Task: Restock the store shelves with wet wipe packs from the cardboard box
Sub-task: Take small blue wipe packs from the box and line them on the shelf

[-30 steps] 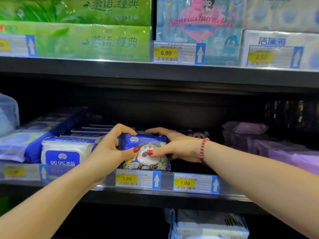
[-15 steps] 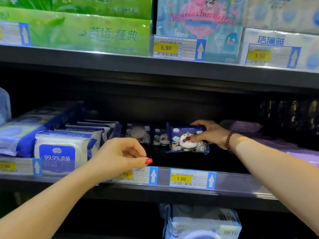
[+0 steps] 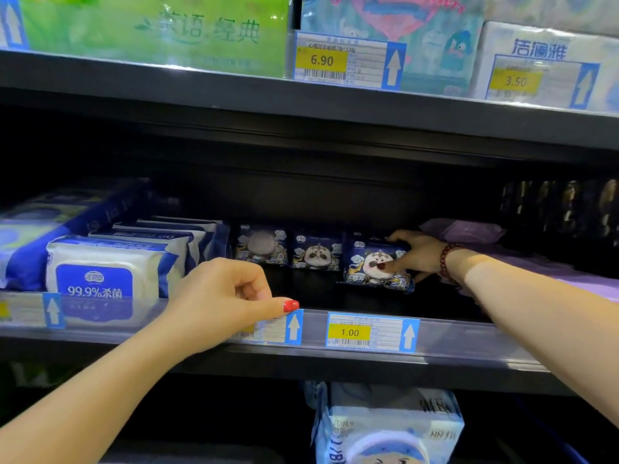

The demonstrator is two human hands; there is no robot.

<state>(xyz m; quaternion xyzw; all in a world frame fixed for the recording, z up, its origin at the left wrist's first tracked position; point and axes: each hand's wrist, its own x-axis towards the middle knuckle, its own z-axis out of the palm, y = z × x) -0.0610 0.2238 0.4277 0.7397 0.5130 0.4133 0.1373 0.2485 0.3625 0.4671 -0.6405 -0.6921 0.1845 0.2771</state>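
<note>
A small dark-blue wet wipe pack (image 3: pixel 375 266) with a cartoon panda stands deep on the middle shelf (image 3: pixel 469 343). My right hand (image 3: pixel 418 254) grips it, fingers over its top and thumb on its front. To its left stand two more of the same packs (image 3: pixel 316 251), (image 3: pixel 261 244) in a row. My left hand (image 3: pixel 222 298) hovers at the shelf's front edge with fingers loosely curled and nothing in it. The cardboard box is out of view.
Large blue-and-white wipe packs (image 3: pixel 100 279) fill the shelf's left side; purple packs (image 3: pixel 469 231) lie at the right. Price tags (image 3: pixel 370 331) line the shelf edge. The upper shelf (image 3: pixel 234 92) carries tissue packs. A blue-and-white pack (image 3: pixel 385 426) sits on the shelf below.
My right hand carried the panda pack from the shelf front back and to the right, beside two like packs. My left hand let go and drew back to the shelf edge.
</note>
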